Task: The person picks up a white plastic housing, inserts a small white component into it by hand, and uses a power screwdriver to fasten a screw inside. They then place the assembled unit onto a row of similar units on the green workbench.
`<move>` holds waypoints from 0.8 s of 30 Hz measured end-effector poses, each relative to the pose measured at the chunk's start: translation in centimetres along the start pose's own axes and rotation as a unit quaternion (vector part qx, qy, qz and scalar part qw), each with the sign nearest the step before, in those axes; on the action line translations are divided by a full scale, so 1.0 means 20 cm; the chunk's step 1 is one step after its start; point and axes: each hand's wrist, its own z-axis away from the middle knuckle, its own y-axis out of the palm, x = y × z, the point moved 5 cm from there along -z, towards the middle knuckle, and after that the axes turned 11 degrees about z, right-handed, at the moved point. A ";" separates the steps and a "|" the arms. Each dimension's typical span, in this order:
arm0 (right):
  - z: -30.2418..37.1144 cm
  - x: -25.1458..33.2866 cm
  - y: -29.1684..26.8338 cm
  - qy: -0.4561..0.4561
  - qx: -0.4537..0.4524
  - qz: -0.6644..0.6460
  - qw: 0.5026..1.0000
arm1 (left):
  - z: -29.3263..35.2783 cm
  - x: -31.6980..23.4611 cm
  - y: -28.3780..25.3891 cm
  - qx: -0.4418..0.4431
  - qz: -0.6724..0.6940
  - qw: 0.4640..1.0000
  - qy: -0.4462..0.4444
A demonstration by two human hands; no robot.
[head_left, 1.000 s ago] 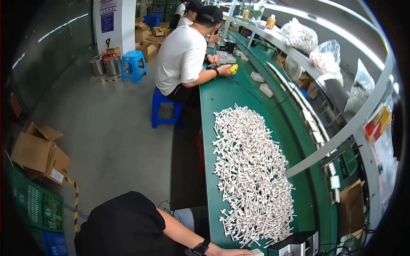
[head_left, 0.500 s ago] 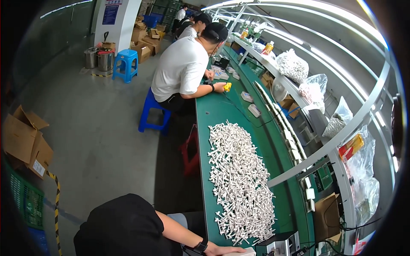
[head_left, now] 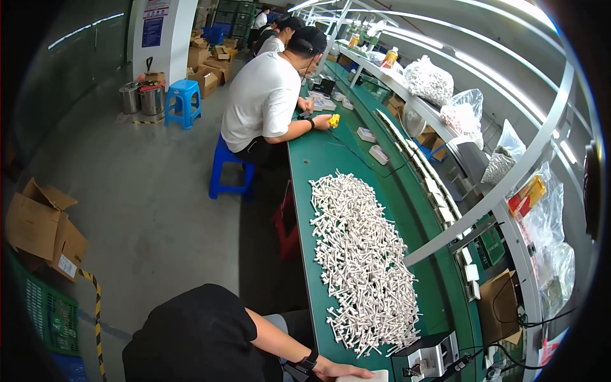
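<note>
At the lower edge my left hand [head_left: 344,368], with a dark watch on its wrist, rests over a white box-shaped piece [head_left: 379,376]. The fingers appear closed along its near side; the lower picture edge cuts off part of both. Just beyond lies a long heap of small white stick-like pieces with wider heads [head_left: 363,261], spread along the green bench [head_left: 307,267]. Right of the hand stands a grey-and-black metal device [head_left: 428,360] with cables. My right hand is out of the picture.
A co-worker in white [head_left: 261,95] sits farther along the bench, holding a yellow object [head_left: 334,121]. White rectangular pieces [head_left: 471,272] line the channel on the right. A slanted white frame post [head_left: 484,216] crosses there. Bagged parts [head_left: 429,81] sit on the shelf; cartons [head_left: 41,223] stand left.
The whole view has shifted slightly, so the heap and the device show a little more to the right. My left hand stays on the white piece. The co-worker's pose is nearly unchanged.
</note>
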 end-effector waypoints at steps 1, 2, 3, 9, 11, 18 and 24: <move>-0.01 -0.02 -0.01 -0.003 -0.005 -0.007 1.000 | -0.01 0.00 -0.01 0.004 -0.009 1.000 0.001; -0.03 -0.06 -0.02 -0.005 -0.011 -0.016 1.000 | -0.01 0.00 -0.02 0.007 -0.018 1.000 0.000; -0.04 -0.10 -0.03 -0.005 -0.016 -0.025 1.000 | -0.02 0.01 -0.02 0.004 -0.017 1.000 -0.003; 0.01 -0.27 0.04 0.071 -0.026 -0.181 0.981 | -0.02 0.03 -0.08 -0.010 0.011 1.000 -0.023; 0.06 -0.02 0.12 0.118 -0.062 -0.146 0.980 | -0.03 0.03 -0.09 0.011 0.022 0.999 -0.045; -0.10 -0.46 -0.24 -0.037 -0.027 -0.055 0.997 | 0.02 -0.07 0.10 0.061 -0.194 0.979 0.029; -0.24 0.54 -0.60 -0.301 -0.366 0.223 0.852 | 0.10 -0.25 0.36 0.076 -0.685 0.701 0.185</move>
